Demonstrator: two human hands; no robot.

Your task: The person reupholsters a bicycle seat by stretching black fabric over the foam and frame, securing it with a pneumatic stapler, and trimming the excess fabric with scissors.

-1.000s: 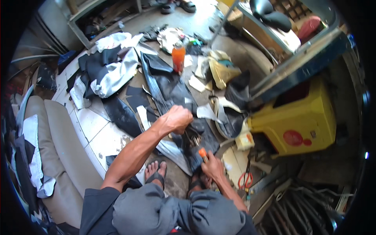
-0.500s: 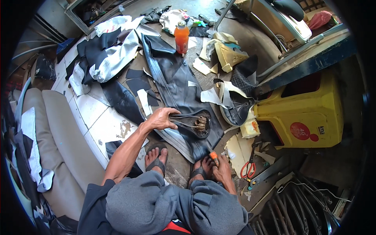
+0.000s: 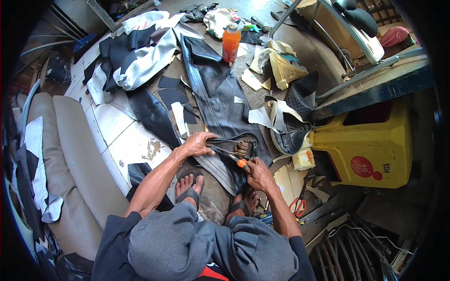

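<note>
A bicycle saddle (image 3: pixel 242 149) lies upside down over the black sheet (image 3: pixel 216 105), showing its rails and rusty coil springs. My left hand (image 3: pixel 196 144) is closed around the narrow nose end. Next to the springs, my right hand (image 3: pixel 259 173) grips an orange-handled tool (image 3: pixel 243 164) with a thin metal shaft pointing at the saddle. Whether its tip touches the saddle is unclear. To the right of these sits another black saddle shell (image 3: pixel 290 141) with cream-coloured material peeling off it.
Red-handled scissors (image 3: pixel 297 206) lie on the floor at right, near a yellow plastic stool (image 3: pixel 375 145). An orange drink bottle (image 3: pixel 230 44) stands beyond the sheet. Foam scraps (image 3: pixel 284 70) and silver-black material (image 3: pixel 147 61) are strewn around. Grey-brown padded cushions (image 3: pixel 86 154) flank my left side.
My right hand has come up from beside my right foot to the saddle, bringing the orange-handled tool with it. My left hand keeps its hold, and the view has shifted slightly.
</note>
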